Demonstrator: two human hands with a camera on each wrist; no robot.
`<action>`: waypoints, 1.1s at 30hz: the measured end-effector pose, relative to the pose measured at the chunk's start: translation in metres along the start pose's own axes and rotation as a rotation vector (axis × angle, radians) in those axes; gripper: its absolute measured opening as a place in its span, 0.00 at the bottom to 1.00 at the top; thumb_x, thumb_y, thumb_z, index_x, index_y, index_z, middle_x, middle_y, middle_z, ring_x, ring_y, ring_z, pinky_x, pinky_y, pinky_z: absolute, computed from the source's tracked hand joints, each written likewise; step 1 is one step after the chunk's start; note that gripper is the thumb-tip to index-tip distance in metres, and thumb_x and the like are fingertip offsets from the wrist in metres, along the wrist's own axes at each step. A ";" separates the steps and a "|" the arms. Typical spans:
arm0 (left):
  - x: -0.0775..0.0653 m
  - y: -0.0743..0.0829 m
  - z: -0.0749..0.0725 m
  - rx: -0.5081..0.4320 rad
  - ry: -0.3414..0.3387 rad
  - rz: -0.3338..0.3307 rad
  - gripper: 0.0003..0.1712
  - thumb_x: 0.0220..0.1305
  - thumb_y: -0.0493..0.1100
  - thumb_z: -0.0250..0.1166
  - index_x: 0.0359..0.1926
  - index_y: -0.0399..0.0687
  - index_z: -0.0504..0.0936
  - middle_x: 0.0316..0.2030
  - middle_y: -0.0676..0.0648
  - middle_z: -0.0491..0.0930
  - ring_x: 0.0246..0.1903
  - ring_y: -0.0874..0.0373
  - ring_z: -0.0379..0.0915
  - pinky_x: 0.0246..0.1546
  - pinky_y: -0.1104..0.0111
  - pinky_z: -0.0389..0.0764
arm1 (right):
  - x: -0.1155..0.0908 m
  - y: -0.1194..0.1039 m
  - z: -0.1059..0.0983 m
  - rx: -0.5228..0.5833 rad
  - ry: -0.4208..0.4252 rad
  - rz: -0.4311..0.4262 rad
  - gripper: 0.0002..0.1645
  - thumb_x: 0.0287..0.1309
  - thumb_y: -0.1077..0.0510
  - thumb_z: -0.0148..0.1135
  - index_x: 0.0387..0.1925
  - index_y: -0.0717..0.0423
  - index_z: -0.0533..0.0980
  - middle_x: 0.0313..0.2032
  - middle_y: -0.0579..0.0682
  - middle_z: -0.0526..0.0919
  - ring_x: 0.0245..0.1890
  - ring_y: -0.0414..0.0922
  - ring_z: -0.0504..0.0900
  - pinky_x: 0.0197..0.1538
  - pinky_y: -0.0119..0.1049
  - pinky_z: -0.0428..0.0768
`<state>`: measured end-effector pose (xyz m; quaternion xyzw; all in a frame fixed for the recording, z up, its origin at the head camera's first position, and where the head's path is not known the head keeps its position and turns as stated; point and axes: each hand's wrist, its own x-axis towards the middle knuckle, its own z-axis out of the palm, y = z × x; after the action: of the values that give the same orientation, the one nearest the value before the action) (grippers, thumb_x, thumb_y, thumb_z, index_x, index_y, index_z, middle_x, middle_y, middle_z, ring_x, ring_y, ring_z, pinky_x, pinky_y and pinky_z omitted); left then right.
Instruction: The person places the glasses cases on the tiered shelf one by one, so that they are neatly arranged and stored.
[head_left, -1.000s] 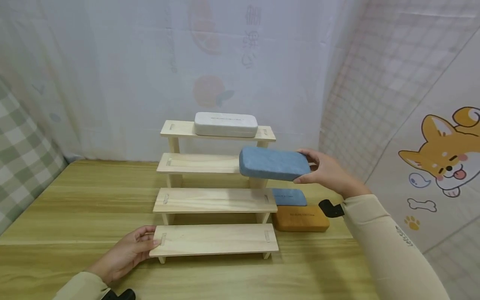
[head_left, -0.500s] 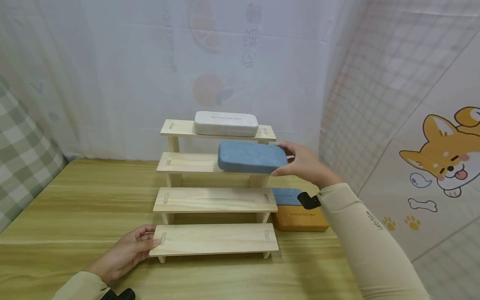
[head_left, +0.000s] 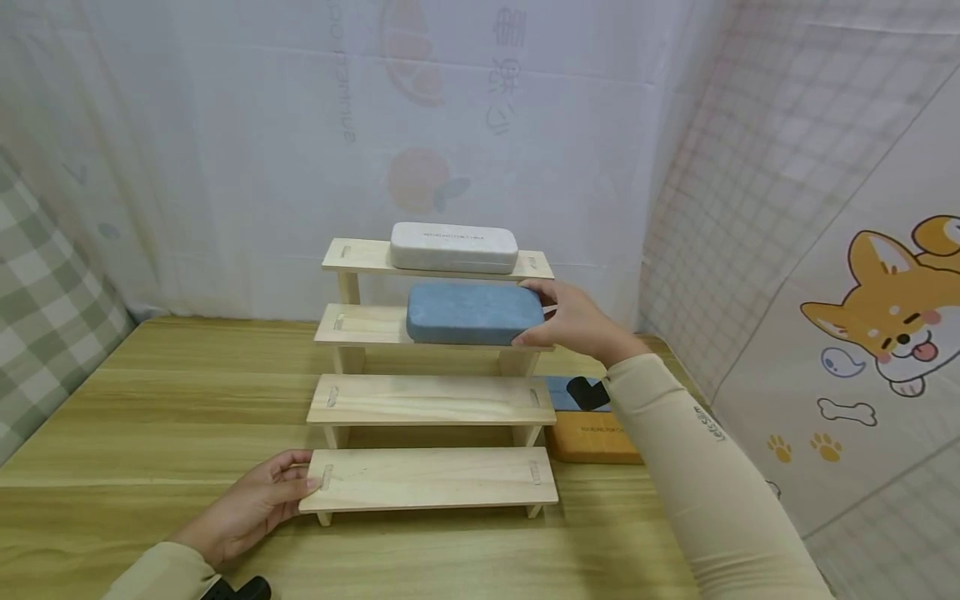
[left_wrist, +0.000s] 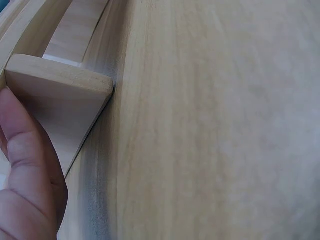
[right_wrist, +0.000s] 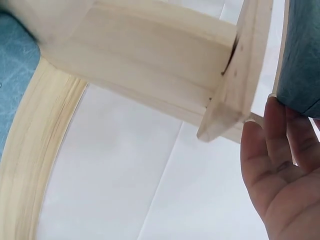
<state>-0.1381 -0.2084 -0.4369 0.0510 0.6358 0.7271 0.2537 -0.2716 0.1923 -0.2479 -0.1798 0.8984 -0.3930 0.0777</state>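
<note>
My right hand (head_left: 579, 325) holds a blue glasses case (head_left: 474, 313) by its right end, thumb at the front and fingers behind. The case lies level over the second-highest shelf of a four-step wooden display stand (head_left: 431, 400). In the right wrist view, the fingertips (right_wrist: 271, 102) are at the case's edge, close to the stand's wood. My left hand (head_left: 258, 507) pinches the left end of the lowest shelf, thumb on top; the left wrist view shows its fingers by the wooden support (left_wrist: 60, 75). A white glasses case (head_left: 453, 248) sits on the top shelf.
On the table (head_left: 187, 400), right of the stand, lie an orange glasses case (head_left: 592, 439) and another blue case (head_left: 558, 392), partly hidden by the right wrist's black mount (head_left: 587, 393). A white curtain (head_left: 247, 167) hangs behind; a printed cloth (head_left: 862, 467) is at the right.
My right hand has carried the blue glasses case leftward, from beside the stand's right end to over the second-highest shelf. The left hand keeps its place on the lowest shelf.
</note>
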 end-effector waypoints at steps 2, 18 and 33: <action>0.000 0.000 0.000 -0.001 -0.001 0.001 0.38 0.71 0.38 0.56 0.67 0.22 0.43 0.47 0.48 0.73 0.45 0.60 0.75 0.45 0.69 0.78 | 0.002 -0.002 0.002 -0.016 -0.001 0.011 0.56 0.40 0.53 0.79 0.70 0.51 0.61 0.57 0.55 0.71 0.57 0.56 0.72 0.53 0.48 0.77; 0.001 -0.001 0.000 -0.006 0.006 0.003 0.38 0.70 0.38 0.57 0.67 0.22 0.45 0.47 0.48 0.73 0.45 0.60 0.75 0.46 0.68 0.79 | 0.018 -0.009 0.020 -0.011 -0.025 -0.019 0.54 0.41 0.55 0.79 0.70 0.53 0.62 0.50 0.52 0.75 0.44 0.50 0.76 0.43 0.41 0.79; 0.001 -0.001 0.000 -0.006 0.008 0.006 0.38 0.70 0.37 0.57 0.67 0.22 0.45 0.47 0.48 0.73 0.44 0.60 0.75 0.45 0.69 0.79 | 0.020 -0.010 0.024 -0.017 -0.043 -0.005 0.54 0.43 0.54 0.78 0.71 0.51 0.60 0.53 0.53 0.75 0.46 0.49 0.76 0.44 0.40 0.78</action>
<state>-0.1389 -0.2076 -0.4384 0.0494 0.6345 0.7300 0.2492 -0.2806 0.1626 -0.2568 -0.1912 0.8993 -0.3818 0.0944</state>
